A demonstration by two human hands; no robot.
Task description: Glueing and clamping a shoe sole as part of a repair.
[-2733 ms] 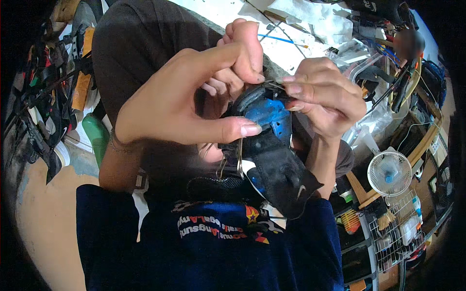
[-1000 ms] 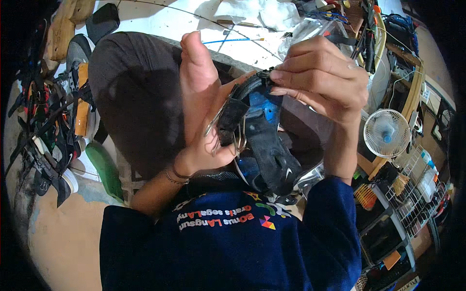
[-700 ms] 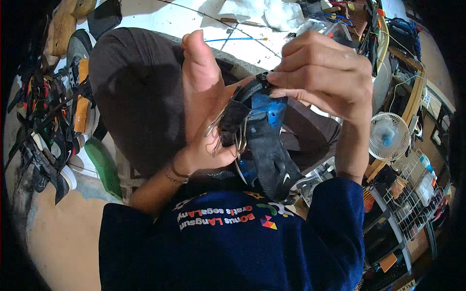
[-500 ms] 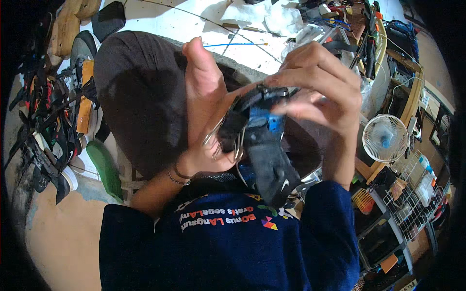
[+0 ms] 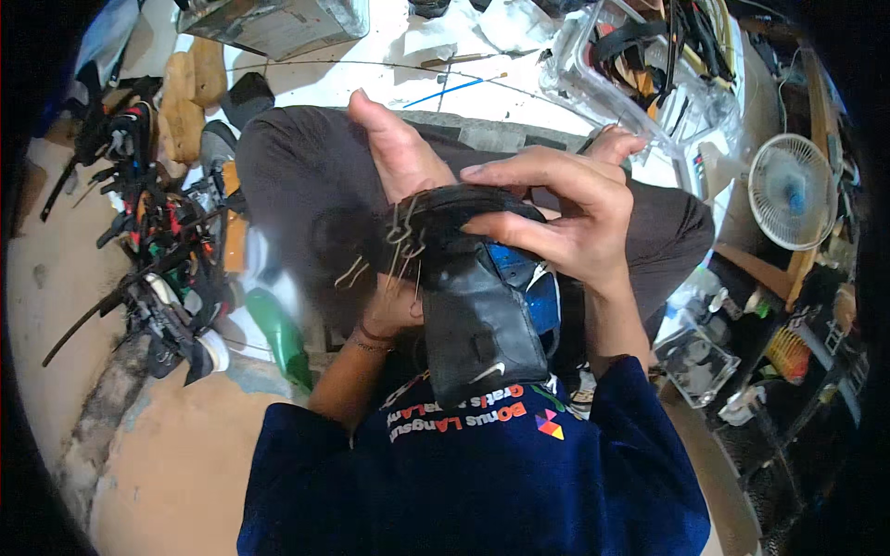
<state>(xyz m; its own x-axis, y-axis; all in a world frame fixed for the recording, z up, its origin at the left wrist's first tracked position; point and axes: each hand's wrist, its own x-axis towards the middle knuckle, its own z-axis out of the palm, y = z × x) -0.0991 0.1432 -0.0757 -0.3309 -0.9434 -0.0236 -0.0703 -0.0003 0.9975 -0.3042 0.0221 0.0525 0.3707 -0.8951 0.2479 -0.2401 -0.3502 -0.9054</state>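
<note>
A black shoe upper [image 5: 487, 324] with a blue lining [image 5: 542, 301] is held up before my chest. It has a small white mark low on its front. Thin wire loops, which look like clip handles [image 5: 403, 236], stick out from its left side. My left hand [image 5: 403, 171] supports it from behind, thumb raised and most fingers hidden by the upper. With thumb and forefinger, my right hand [image 5: 579, 208] pinches its dark top edge from the right.
Shoes and dark straps [image 5: 176, 287] are heaped on the left, beside a green sole-shaped piece [image 5: 278, 334]. Ahead stand a metal box [image 5: 278, 28] and a clear plastic bin [image 5: 593, 83] with tools. A blue rod [image 5: 445, 93] lies on the white floor. A fan [image 5: 793, 190] stands at right.
The view has shifted, bringing the metal box in at the top. The shoe upper has turned so its black front faces me more, and my right thumb now presses its top edge.
</note>
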